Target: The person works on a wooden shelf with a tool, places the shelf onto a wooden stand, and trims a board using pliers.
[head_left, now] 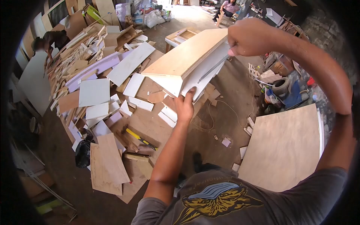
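A long wooden box [187, 48], pale plywood outside and white inside, is held up tilted before me. My left hand [184, 107] grips its near lower edge, thumb on the white inner face. At the far right end my right hand [247, 36] is closed around the box's edge; its fingertips are mostly hidden. Along the white inside runs a thin grey metal strip [213, 69], its upper end close to my right hand. Below and left of my left hand, a yellow-and-black hand tool [140, 138] and a hammer [129, 141] lie among boards.
Offcuts [93, 93] and scrap strips are heaped on the left. A large plywood sheet [281, 144] leans at right, near a tyre [281, 86]. A cord [232, 112] crosses the floor. One person [52, 41] bends at far left; another [227, 9] sits at the back.
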The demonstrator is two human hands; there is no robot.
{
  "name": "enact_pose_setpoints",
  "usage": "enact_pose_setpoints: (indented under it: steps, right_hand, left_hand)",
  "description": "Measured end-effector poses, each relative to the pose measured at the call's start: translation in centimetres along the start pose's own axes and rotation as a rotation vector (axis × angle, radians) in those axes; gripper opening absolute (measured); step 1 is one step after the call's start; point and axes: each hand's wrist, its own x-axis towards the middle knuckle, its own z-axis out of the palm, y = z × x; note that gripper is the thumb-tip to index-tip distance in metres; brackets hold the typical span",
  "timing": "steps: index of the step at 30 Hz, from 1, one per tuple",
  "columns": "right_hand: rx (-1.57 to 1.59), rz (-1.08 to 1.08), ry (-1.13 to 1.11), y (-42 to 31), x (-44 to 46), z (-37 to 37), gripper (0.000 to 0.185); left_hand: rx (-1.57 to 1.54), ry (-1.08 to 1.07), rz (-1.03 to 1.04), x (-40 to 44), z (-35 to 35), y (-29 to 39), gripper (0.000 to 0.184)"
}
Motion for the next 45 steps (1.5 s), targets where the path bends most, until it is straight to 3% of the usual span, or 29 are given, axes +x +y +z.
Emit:
enact_pose_setpoints:
  steps: [1, 4, 7, 10, 13, 14, 17, 18, 21, 24, 26, 28, 30, 32, 36, 42, 45]
  right_hand:
    - [0.076, 0.129, -0.144, -0.1, 0.3, -0.6, 0.029]
    - [-0.150, -0.208, 0.462, 1.0, -0.5, 2.2, 0.026]
    - [-0.404, -0.614, 0.711, 1.5, -0.1, 0.6, 0.019]
    - [-0.329, -0.554, 0.643, 0.2, 0.9, -0.3, 0.020]
    - [0.262, 0.266, -0.318, 0.3, 2.9, -2.9, 0.026]
    - [0.362, 0.293, -0.385, 1.7, 3.2, -1.3, 0.031]
    - [0.274, -0.137, 0.285, 3.1, 0.4, 2.6, 0.033]
    - [0.217, -0.132, 0.301, 2.1, -0.3, 1.8, 0.036]
    - [-0.210, -0.451, 0.614, 2.2, -0.3, 2.7, 0.034]
    - [-0.230, -0.377, 0.524, 1.7, -0.6, 3.3, 0.030]
    - [0.043, 0.080, 0.002, 1.2, 1.2, 2.4, 0.029]
    - [0.192, 0.215, -0.140, 1.3, 0.8, 2.3, 0.029]
    - [0.189, 0.001, 0.096, 1.7, -1.3, 2.9, 0.029]
    - [0.153, -0.061, 0.217, 1.3, -1.6, 2.6, 0.027]
    - [-0.185, -0.340, 0.620, 1.5, -1.2, 3.1, 0.022]
    - [-0.348, -0.458, 0.611, 0.4, -0.5, 1.6, 0.017]
    - [-0.240, -0.356, 0.531, 0.4, -0.8, 1.8, 0.017]
  left_hand:
    - [-0.026, 0.012, 0.011, 0.1, 0.3, 0.2, 0.036]
    - [-0.025, 0.020, 0.000, 0.5, 0.3, -1.1, 0.034]
    - [-0.040, 0.002, -0.039, 0.7, 0.3, -1.2, 0.033]
    - [-0.034, -0.004, -0.022, 0.6, 0.1, -0.6, 0.033]
    - [0.052, -0.009, 0.013, 0.3, -0.1, -1.4, 0.035]
    - [0.053, -0.015, 0.003, 0.5, -0.2, -1.3, 0.036]
    - [-0.028, -0.026, -0.093, 0.1, -0.1, 1.8, 0.037]
    - [0.073, -0.010, -0.014, 0.5, -0.2, 1.2, 0.038]
    - [0.020, -0.028, -0.003, 0.3, -0.2, 0.5, 0.036]
    - [-0.014, -0.040, -0.070, 0.2, -0.1, 0.8, 0.037]
    - [0.030, -0.046, 0.014, 0.5, -0.3, -0.4, 0.036]
    - [-0.034, -0.024, 0.046, 0.5, -0.1, 0.9, 0.034]
    - [-0.224, 0.061, 0.015, -0.3, 0.8, 2.6, 0.033]
    - [-0.278, 0.115, 0.046, -0.6, 1.5, 2.1, 0.030]
    - [-0.113, 0.074, -0.089, -0.8, 0.8, -0.1, 0.046]
    - [-0.048, 0.102, -0.110, -1.2, 0.8, 0.2, 0.053]
    - [-0.050, 0.129, -0.092, -1.2, 1.0, 0.2, 0.059]
